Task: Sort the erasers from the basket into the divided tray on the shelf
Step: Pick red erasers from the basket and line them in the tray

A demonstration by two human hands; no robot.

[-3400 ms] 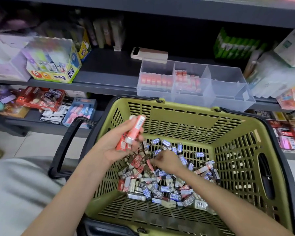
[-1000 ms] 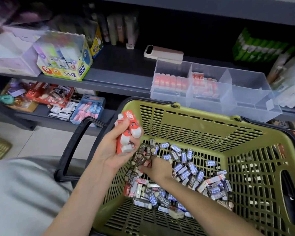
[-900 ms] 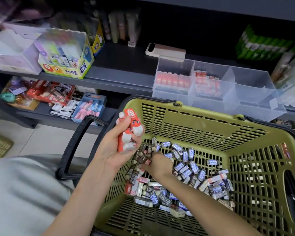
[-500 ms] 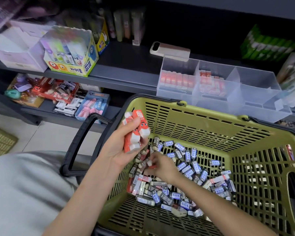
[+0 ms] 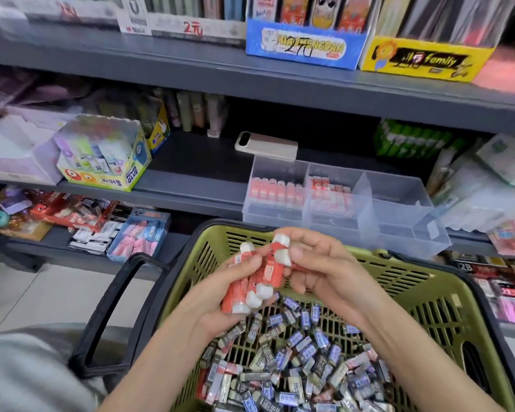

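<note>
Gripping red erasers [image 5: 252, 288] | left hand [image 5: 214, 298] (fingers [image 5: 242, 264] curled) | right hand [image 5: 324, 272] pinching one

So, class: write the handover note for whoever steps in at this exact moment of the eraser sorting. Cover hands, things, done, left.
Left hand: grips a bundle of red-sleeved white erasers above the olive-green plastic basket.
Right hand: pinches the top eraser of that bundle.
Clear plastic divided tray on the grey shelf: a row of red erasers in its left compartment, some in the middle compartment, none visible in the right.
Done: two compartments started.
Left: place the held bundle, then sort the pile of blue- and dark-sleeved erasers in the basket.
</note>
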